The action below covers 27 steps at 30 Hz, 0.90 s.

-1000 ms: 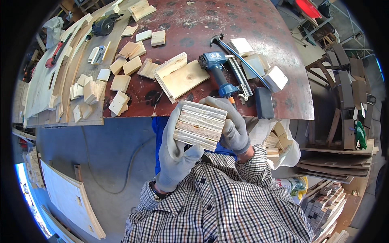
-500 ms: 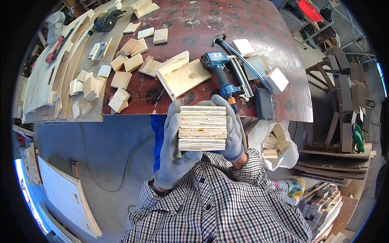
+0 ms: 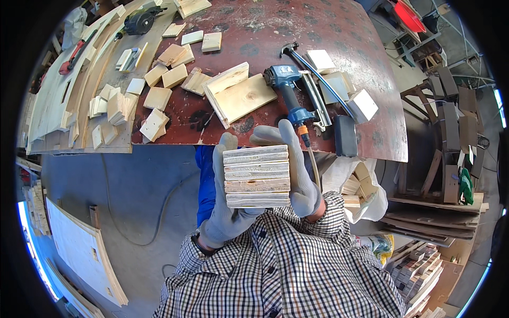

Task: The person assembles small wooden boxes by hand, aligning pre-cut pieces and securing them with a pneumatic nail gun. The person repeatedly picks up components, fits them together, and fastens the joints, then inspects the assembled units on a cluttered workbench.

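Note:
A stack of plywood blocks (image 3: 257, 177) is held up in front of my chest, its layered edges turned toward me. My left hand (image 3: 221, 214), in a grey glove, grips it from the left and from below. On the right side my gloved right hand (image 3: 301, 177) presses against the stack, with its fingers reaching past the far edge. Beyond the stack, on the reddish table (image 3: 238, 53), lie a corner piece of two joined boards (image 3: 241, 95) and a blue nail gun (image 3: 289, 93) with its hose. The undersides of the blocks are hidden.
A hammer (image 3: 323, 79) lies beside the nail gun, near a dark rectangular block (image 3: 345, 136). Several loose wood blocks (image 3: 157, 98) are scattered on the left. A circular saw (image 3: 140, 21) sits at the far left. A white sack (image 3: 366, 199) of offcuts stands below the table's right side.
Both hands have shifted slightly left and nearer with the stack. The right hand's fingers have spread and moved along the stack's far side.

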Each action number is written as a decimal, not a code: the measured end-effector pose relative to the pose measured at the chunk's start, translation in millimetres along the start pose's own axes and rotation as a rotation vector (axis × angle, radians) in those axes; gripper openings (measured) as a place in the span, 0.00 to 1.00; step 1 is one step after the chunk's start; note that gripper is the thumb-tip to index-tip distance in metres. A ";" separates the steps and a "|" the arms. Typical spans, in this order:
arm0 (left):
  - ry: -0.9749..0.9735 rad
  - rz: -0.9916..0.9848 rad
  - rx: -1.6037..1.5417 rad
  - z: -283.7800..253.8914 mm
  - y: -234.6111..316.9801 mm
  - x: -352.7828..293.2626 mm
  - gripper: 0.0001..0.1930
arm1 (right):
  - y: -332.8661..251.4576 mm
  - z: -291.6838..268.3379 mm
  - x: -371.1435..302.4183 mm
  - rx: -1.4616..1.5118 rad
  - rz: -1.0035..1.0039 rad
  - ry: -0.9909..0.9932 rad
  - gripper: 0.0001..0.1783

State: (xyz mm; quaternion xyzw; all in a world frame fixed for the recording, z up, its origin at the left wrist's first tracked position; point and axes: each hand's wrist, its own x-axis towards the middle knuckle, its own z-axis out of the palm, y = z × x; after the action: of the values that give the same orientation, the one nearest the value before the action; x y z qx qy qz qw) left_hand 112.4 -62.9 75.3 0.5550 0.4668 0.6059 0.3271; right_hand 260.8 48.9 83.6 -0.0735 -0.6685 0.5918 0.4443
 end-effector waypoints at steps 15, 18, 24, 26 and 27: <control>-0.047 0.118 0.162 0.0 2.7 8.0 0.64 | 6.6 -6.9 -9.1 -0.132 0.070 0.007 0.84; -0.049 0.150 0.252 6.0 8.8 12.4 0.65 | 6.6 -0.7 -12.4 0.089 0.156 0.090 0.82; -0.015 0.128 0.131 5.0 5.8 9.6 0.64 | 23.6 -8.6 -27.3 0.228 0.195 0.104 0.79; -0.013 0.086 0.054 3.9 3.5 8.2 0.64 | 20.8 -3.8 -23.5 0.245 0.196 0.132 0.79; -0.015 0.065 0.026 3.1 3.3 8.0 0.63 | 16.2 1.0 -20.2 0.232 0.176 0.158 0.79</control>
State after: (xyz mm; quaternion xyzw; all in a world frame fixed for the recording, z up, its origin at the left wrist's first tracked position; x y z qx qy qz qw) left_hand 114.4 -56.1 81.2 0.5787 0.4539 0.6057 0.3036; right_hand 265.3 40.2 59.5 -0.1261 -0.5497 0.6941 0.4473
